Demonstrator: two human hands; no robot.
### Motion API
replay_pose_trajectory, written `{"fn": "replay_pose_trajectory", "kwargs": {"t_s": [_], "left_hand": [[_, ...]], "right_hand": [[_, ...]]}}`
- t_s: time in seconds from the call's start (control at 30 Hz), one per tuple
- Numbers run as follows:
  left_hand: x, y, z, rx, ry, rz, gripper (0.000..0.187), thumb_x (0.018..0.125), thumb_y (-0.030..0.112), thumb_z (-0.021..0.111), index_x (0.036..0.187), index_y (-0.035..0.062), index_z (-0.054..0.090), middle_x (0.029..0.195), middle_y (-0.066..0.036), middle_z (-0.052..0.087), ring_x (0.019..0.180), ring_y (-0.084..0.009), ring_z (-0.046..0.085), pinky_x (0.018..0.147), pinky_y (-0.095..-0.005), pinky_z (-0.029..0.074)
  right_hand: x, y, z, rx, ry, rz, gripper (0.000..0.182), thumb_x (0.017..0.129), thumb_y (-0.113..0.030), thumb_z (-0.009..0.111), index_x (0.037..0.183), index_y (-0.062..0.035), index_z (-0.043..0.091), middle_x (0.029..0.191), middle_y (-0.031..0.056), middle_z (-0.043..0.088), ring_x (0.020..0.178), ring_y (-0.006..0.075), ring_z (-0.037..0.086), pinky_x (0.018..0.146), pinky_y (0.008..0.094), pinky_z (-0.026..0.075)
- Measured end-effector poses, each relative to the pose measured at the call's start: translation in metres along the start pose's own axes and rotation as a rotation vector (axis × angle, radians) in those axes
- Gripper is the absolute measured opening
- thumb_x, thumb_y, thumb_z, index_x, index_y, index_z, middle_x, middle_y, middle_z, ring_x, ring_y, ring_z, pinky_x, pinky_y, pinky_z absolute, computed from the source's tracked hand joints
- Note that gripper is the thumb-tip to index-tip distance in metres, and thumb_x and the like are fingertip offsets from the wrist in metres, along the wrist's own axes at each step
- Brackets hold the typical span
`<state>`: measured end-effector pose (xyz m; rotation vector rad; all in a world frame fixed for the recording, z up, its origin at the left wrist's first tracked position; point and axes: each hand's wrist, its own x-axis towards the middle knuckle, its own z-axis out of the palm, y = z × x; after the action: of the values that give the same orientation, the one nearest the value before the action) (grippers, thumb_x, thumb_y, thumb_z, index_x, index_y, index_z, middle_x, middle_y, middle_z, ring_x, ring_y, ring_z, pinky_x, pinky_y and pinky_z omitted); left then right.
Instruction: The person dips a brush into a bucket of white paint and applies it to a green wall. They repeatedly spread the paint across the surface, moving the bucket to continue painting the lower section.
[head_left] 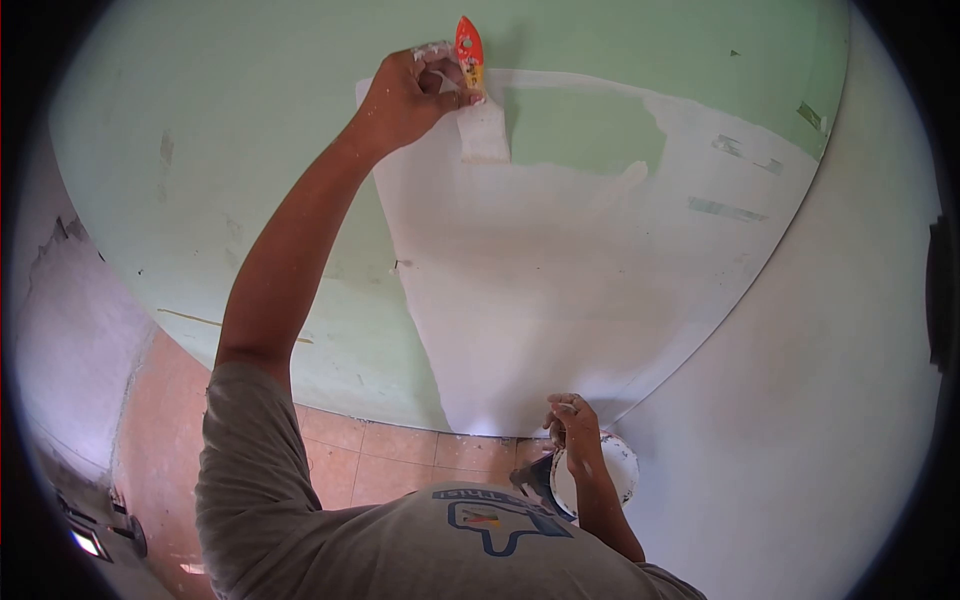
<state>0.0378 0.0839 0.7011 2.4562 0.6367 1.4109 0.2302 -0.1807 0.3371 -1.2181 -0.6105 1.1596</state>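
My left hand (425, 95) is raised to the wall, its fingers closed around a flat paintbrush (485, 138). The brush's orange handle points up, and its wide, white-coated end hangs down against the wall at the edge of the white paint. White paint marks the fingers of this hand. Low down, my right hand (575, 425) hangs in front of the wall with loosely bent fingers, and I see nothing held in it. Paint spots its fingertips. Just behind and below that hand stands a round white bucket (625, 468), partly covered by my forearm.
The green wall (270, 130) carries a large white painted area (540, 270) with a green patch (585, 130) inside it. A pale side wall (790, 400) meets it at the right corner. Orange floor tiles (390, 460) run below. A dark object (538, 480) sits beside the bucket.
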Motion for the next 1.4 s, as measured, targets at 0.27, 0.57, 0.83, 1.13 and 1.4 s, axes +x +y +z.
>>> {"fn": "replay_pose_trajectory", "kwargs": {"t_s": [0.27, 0.57, 0.83, 1.13, 1.4], "left_hand": [[0.029, 0.044, -0.026, 0.164, 0.182, 0.061, 0.019, 0.079, 0.008, 0.08, 0.088, 0.0019, 0.065, 0.057, 0.008, 0.035, 0.053, -0.0039, 0.026, 0.051, -0.024, 0.026], [0.001, 0.04, -0.05, 0.157, 0.194, 0.109, 0.023, 0.081, 0.007, 0.079, 0.098, -0.0005, 0.066, 0.065, 0.008, 0.042, 0.058, -0.0024, 0.032, 0.053, -0.0222, 0.03], [-0.037, -0.014, -0.002, 0.178, -0.014, -0.031, 0.024, 0.082, 0.001, 0.077, 0.104, 0.0013, 0.067, 0.074, 0.008, 0.05, 0.063, -0.0025, 0.034, 0.059, -0.0185, 0.036], [-0.016, 0.07, 0.033, 0.442, 0.465, 0.383, 0.021, 0.086, 0.02, 0.076, 0.096, 0.0026, 0.07, 0.066, 0.003, 0.062, 0.065, -0.0025, 0.056, 0.056, -0.0208, 0.043], [-0.27, 0.093, 0.307, -0.609, -0.582, -0.23, 0.02, 0.079, -0.009, 0.073, 0.096, 0.0007, 0.068, 0.097, -0.003, 0.066, 0.088, -0.0106, 0.064, 0.069, -0.0237, 0.056]], "right_hand": [[-0.004, 0.0, -0.001, -0.011, 0.023, -0.016, 0.02, 0.094, -0.012, 0.06, 0.11, 0.0008, 0.059, 0.072, 0.0066, 0.061, 0.05, 0.0064, 0.05, 0.043, 0.0203, 0.037], [-0.008, 0.014, -0.002, -0.004, 0.055, 0.021, 0.018, 0.094, -0.01, 0.06, 0.109, 0.0001, 0.058, 0.071, 0.0061, 0.061, 0.047, 0.0061, 0.047, 0.041, 0.02, 0.034], [-0.034, 0.014, -0.022, 0.028, 0.119, 0.021, 0.019, 0.093, -0.006, 0.057, 0.111, 0.0006, 0.059, 0.071, 0.0074, 0.061, 0.044, 0.006, 0.043, 0.039, 0.0195, 0.03], [-0.072, -0.003, -0.106, 0.035, 0.347, 0.025, 0.015, 0.094, -0.011, 0.056, 0.106, -0.0036, 0.062, 0.07, 0.0034, 0.06, 0.047, 0.0046, 0.042, 0.041, 0.0222, 0.028], [-0.129, 0.048, -0.189, 0.045, 0.555, 0.036, 0.018, 0.094, -0.015, 0.06, 0.106, -0.0013, 0.063, 0.07, 0.0032, 0.063, 0.052, 0.0072, 0.047, 0.048, 0.0237, 0.037]]}}
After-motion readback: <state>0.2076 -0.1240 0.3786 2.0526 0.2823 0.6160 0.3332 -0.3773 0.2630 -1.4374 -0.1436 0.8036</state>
